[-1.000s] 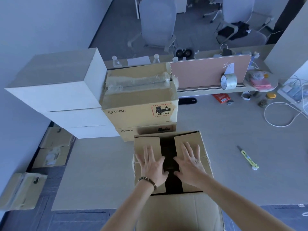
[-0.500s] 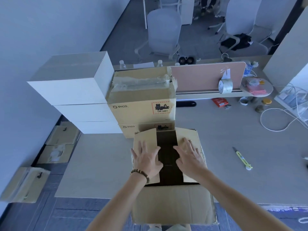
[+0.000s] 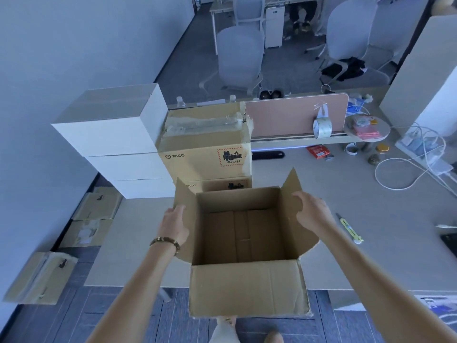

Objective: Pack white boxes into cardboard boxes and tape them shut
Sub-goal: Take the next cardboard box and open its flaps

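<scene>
An open brown corrugated cardboard box (image 3: 243, 246) sits at the table's (image 3: 371, 219) near edge, its creased front flap hanging over. The left hand (image 3: 176, 225) grips the upright left flap, fingers curled round its edge; the right hand (image 3: 312, 211) holds the right flap likewise. Three smooth white rectangular boxes (image 3: 116, 142) are stacked at the far-left corner, beside two taped brown cartons (image 3: 206, 147).

An open cardboard box (image 3: 247, 233) stands at the table's near edge, empty, its side flaps spread upward and its near flap hanging down. Three white boxes (image 3: 116, 134) are stacked at far left, beside two stacked, taped PICO cartons (image 3: 205, 154).
</scene>
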Motion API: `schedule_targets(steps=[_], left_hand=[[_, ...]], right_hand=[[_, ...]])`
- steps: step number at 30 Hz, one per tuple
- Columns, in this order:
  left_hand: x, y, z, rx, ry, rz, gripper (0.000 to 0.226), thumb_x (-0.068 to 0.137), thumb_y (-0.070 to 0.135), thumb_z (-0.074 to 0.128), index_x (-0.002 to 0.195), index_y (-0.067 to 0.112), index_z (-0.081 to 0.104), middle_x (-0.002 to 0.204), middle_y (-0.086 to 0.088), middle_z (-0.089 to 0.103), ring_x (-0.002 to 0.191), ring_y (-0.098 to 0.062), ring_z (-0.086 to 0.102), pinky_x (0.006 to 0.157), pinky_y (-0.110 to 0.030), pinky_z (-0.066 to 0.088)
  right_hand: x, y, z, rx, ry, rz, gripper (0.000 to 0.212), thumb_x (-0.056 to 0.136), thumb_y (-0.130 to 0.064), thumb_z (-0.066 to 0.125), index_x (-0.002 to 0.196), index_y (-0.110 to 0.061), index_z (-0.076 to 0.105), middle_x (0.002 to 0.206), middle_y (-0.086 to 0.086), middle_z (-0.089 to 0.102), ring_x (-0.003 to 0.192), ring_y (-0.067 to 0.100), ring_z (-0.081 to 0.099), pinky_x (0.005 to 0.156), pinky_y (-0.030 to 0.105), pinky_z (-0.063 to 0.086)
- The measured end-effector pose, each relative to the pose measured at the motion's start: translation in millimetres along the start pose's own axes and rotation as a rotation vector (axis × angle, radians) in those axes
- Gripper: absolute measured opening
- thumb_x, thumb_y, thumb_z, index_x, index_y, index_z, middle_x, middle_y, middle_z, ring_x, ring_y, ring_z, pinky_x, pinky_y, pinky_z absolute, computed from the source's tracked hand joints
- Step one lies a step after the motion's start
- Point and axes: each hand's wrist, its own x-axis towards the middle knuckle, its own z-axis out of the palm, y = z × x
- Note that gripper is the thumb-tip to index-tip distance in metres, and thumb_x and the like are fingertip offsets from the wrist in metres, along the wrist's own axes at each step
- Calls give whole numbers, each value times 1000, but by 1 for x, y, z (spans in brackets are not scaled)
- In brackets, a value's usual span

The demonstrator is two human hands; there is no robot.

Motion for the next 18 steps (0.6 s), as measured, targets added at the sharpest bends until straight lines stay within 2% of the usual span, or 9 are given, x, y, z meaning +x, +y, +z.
schedule_targets(steps=[2,4,5,7,8,10,12,15,18], left_hand=[[5,-14,4,113,38,-51,54,87,-5,47,135,19,50,150,-20,28,133,-40,40,107,-45,41],[11,-27,12,264,63,-94,44,88,-2,49,126,19,53,157,-25,9,147,-43,11,114,-49,29],[13,-31,18,314,51,-123,38,89,0,51,122,19,53,158,-28,1,148,-45,-1,117,-52,23],[18,-35,29,395,-16,-167,28,93,14,55,121,18,53,159,-30,-7,147,-49,-13,119,-59,12],[19,-35,36,404,-57,-171,35,95,26,57,127,17,51,160,-29,-7,147,-48,-14,119,-60,9],[22,-31,51,357,-155,-153,68,94,50,53,148,12,34,163,-24,-2,149,-44,-8,119,-57,10],[22,-25,68,216,-221,-165,89,93,56,52,156,9,11,163,-22,1,151,-41,-1,121,-51,15],[24,-17,92,79,-226,-173,94,93,43,59,157,14,-4,160,-22,11,147,-38,15,116,-48,32],[32,-11,102,7,-194,-178,88,96,28,58,156,12,-5,158,-20,21,140,-36,36,110,-45,42]], right_hand=[[3,15,0,-74,17,19,70,87,4,50,150,-27,40,144,11,48,126,33,52,89,37,50],[5,26,5,-199,49,71,67,85,2,53,144,-27,45,144,13,39,125,35,48,94,42,49],[6,31,9,-291,71,101,62,82,2,54,136,-28,51,145,15,32,129,36,40,102,50,44],[7,39,19,-453,100,163,50,75,3,53,114,-28,58,147,20,21,137,41,22,113,70,22],[7,41,25,-510,93,188,46,73,2,53,108,-28,58,148,21,19,139,42,16,111,76,10],[10,44,39,-560,24,195,39,78,-6,54,110,-28,58,149,20,24,140,42,17,107,80,1],[14,45,54,-489,-38,164,32,88,-25,52,119,-26,53,146,17,33,137,38,28,109,76,14],[15,38,73,-316,-102,170,49,96,-45,48,135,-19,38,144,17,37,132,38,38,100,52,45],[20,32,85,-301,-73,164,63,98,-50,49,144,-15,26,141,18,41,126,38,47,94,42,48]])
